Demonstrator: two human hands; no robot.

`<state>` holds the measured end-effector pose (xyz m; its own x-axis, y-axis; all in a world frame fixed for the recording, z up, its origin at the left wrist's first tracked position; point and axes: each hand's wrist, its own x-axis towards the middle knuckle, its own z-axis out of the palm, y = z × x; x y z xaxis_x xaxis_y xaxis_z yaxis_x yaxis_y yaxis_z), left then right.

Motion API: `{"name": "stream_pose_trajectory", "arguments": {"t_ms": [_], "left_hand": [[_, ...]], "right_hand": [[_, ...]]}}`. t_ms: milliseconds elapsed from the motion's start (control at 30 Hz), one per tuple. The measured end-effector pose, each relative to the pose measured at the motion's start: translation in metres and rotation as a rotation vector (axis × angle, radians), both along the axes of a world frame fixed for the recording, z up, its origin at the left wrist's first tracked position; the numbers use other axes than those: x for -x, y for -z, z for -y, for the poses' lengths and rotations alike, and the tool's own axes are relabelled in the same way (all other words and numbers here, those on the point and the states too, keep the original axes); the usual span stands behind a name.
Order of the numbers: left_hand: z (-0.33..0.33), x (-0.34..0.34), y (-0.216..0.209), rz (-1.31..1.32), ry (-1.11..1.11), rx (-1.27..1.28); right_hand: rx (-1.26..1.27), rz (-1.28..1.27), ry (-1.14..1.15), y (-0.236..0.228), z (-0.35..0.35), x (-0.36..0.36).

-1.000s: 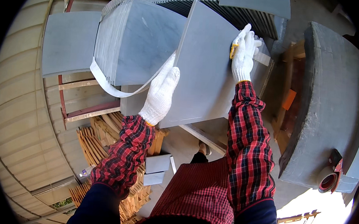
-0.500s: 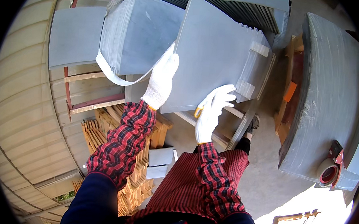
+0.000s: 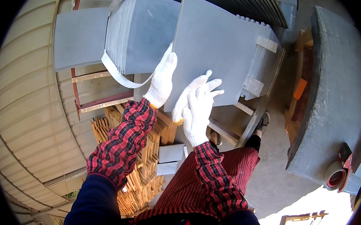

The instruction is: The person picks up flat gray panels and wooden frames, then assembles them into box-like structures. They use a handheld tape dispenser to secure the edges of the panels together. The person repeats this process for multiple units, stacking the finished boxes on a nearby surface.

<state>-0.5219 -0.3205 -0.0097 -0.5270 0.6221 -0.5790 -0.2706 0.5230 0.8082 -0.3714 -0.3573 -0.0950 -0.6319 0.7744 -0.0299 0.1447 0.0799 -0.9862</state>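
Both my hands wear white knit gloves. My left hand (image 3: pixel 161 81) is closed at the left edge of a large flat grey panel (image 3: pixel 214 48), steadying it. My right hand (image 3: pixel 199 114) is in front of the panel's lower part, with a loose white glove (image 3: pixel 182 102) with a yellow-orange cuff bunched under it. The fingers partly overlap the glove. Behind and left of the panel is a thick stack of grey panels (image 3: pixel 148 39). A pale strap (image 3: pixel 118 75) hangs in a curve from the stack toward my left hand. Notched panels with tape pieces (image 3: pixel 266 43) adjoin it at right.
Wooden slats (image 3: pixel 135 193) are piled below left, near small grey boards (image 3: pixel 171 153). A wrapped grey stack (image 3: pixel 332 98) stands on a pallet at right, with a tape dispenser (image 3: pixel 337 171) on it. A metal frame (image 3: pixel 250 125) stands near my feet.
My right hand has moved left across the panel's lower part, carrying the loose glove with it. My left hand stays at the panel's edge. The whole view has shifted slightly.
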Motion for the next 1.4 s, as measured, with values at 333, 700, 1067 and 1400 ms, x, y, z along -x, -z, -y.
{"name": "stream_pose_trajectory", "arguments": {"t_ms": [333, 700, 1067, 1400], "left_hand": [[-0.006, -0.012, 0.004, -0.4, 0.176, -0.031], [-0.014, -0.019, -0.006, -0.416, 0.167, -0.026], [-0.02, -0.018, -0.01, -0.494, 0.232, 0.017], [-0.007, -0.022, -0.006, -0.389, 0.161, -0.075]], "right_hand": [[0.731, -0.456, 0.728, 0.145, 0.001, -0.001], [0.527, 0.543, -0.026, 0.166, 0.018, -0.113], [0.011, 0.191, 0.376, 0.15, -0.256, 0.025], [0.857, -0.079, 0.393, 0.119, -0.032, -0.022]]}}
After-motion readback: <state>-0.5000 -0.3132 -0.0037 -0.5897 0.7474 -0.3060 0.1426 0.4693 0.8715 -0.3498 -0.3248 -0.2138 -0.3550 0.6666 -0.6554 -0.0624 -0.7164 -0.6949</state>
